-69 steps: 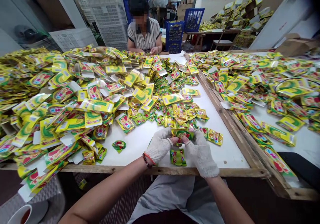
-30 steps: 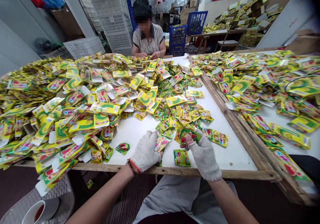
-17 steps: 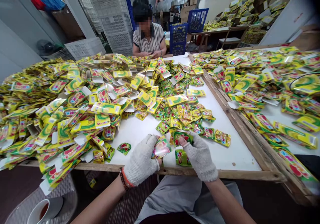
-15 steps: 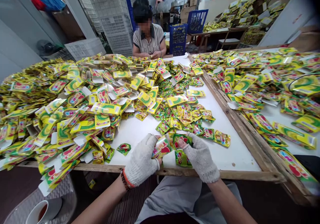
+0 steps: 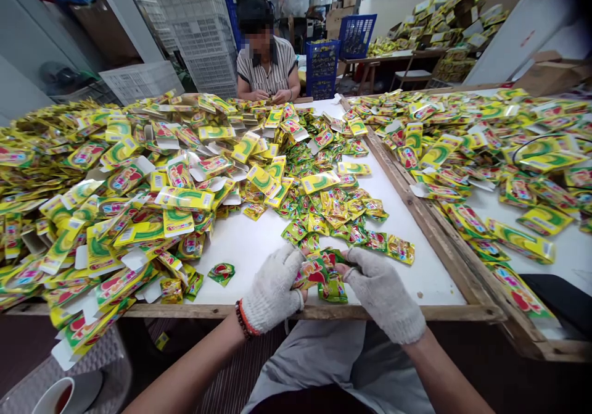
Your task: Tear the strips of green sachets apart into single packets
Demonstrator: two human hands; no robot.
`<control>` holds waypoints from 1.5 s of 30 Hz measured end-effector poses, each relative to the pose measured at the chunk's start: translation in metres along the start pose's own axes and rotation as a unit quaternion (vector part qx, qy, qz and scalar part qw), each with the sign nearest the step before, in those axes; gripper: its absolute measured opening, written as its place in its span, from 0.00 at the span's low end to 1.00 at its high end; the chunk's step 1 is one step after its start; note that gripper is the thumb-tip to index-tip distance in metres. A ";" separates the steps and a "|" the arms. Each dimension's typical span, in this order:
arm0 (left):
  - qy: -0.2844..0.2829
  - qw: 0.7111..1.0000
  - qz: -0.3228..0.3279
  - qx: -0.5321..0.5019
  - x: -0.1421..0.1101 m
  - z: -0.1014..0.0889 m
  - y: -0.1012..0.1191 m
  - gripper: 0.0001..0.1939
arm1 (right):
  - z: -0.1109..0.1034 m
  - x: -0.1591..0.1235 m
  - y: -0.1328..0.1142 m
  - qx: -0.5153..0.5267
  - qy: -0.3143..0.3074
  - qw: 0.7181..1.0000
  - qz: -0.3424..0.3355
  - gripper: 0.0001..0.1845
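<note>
Both my hands wear white knit gloves and meet over the near edge of the white table (image 5: 250, 250). My left hand (image 5: 272, 287) and my right hand (image 5: 382, 290) together pinch a small bunch of green and red sachets (image 5: 319, 272). One more sachet (image 5: 333, 290) lies flat on the table just under them. A loose heap of the same small sachets (image 5: 342, 216) spreads out beyond my fingers. A single sachet (image 5: 221, 272) lies alone to the left.
A big pile of flat yellow cartons (image 5: 106, 179) fills the table's left half. A wooden rail (image 5: 416, 216) divides it from a second table of cartons (image 5: 509, 155). A seated person (image 5: 267, 62) works at the far end. A cup (image 5: 50, 395) stands low left.
My left hand picked a sachet from the heap and brought it to the ones in my right hand. Both hands have come together and moved nearer the table's edge.
</note>
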State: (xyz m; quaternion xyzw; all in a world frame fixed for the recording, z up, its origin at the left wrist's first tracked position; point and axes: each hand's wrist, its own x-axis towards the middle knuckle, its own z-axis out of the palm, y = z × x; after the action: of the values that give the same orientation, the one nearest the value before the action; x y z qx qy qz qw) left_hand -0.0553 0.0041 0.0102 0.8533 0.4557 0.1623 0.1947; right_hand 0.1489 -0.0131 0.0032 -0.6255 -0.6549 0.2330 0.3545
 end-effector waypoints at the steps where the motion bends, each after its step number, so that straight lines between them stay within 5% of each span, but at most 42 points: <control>1: 0.001 1.000 0.010 -0.001 0.000 0.001 0.001 0.36 | -0.002 0.000 -0.001 -0.003 0.002 1.000 -0.006 0.11; 4: 0.008 0.999 0.041 0.005 0.002 0.005 0.003 0.37 | -0.008 0.001 -0.005 -0.004 -0.040 0.999 -0.034 0.12; 7: 0.003 0.999 0.037 0.015 0.004 0.007 0.003 0.37 | -0.016 0.001 -0.005 0.068 -0.138 0.987 0.038 0.15; 10: 0.007 0.999 0.025 0.023 0.006 0.005 0.004 0.37 | -0.022 -0.004 -0.002 0.168 -0.219 0.953 0.120 0.22; 15: -0.006 0.998 0.062 0.002 0.005 0.001 0.013 0.35 | -0.019 -0.013 -0.007 0.294 -0.338 0.889 0.092 0.22; 21: -0.036 0.979 -0.042 -0.195 0.011 -0.008 0.010 0.21 | -0.006 -0.015 -0.007 0.193 -0.220 0.949 0.115 0.17; 24: -0.071 0.967 -0.066 -0.237 0.018 -0.005 0.004 0.13 | 0.003 -0.012 -0.001 0.066 -0.113 0.990 0.050 0.14; 28: -0.047 0.964 -0.061 -0.256 0.033 -0.006 -0.004 0.16 | -0.006 0.003 0.013 0.073 -0.010 0.997 0.012 0.12; 30: 0.000 0.970 -0.074 -0.232 0.046 -0.012 -0.015 0.18 | -0.024 0.014 0.019 0.198 0.073 0.976 0.058 0.10; 33: 0.082 0.985 -0.116 -0.101 0.068 -0.019 -0.038 0.16 | -0.054 0.032 0.023 0.392 0.229 0.888 0.072 0.09; 36: 0.066 0.987 -0.147 0.014 0.085 -0.015 -0.058 0.14 | -0.059 0.045 0.021 0.502 0.244 0.827 0.070 0.13; 38: 0.037 0.987 -0.151 0.029 0.089 -0.008 -0.063 0.15 | -0.042 0.052 0.020 0.450 0.163 0.873 0.089 0.12; 41: 0.025 0.990 -0.137 0.008 0.086 0.004 -0.061 0.12 | -0.002 0.065 0.021 0.181 0.011 0.981 0.069 0.11; 45: 0.070 0.983 -0.122 -0.121 0.077 0.010 -0.061 0.08 | 0.037 0.088 0.023 -0.075 -0.045 0.995 -0.039 0.24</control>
State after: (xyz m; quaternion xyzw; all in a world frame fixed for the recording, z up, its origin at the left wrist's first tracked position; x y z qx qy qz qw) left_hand -0.0535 0.0979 -0.0197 0.7480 0.5455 0.2512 0.2825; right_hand 0.1386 0.0816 -0.0228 -0.6131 -0.7095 0.1975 0.2858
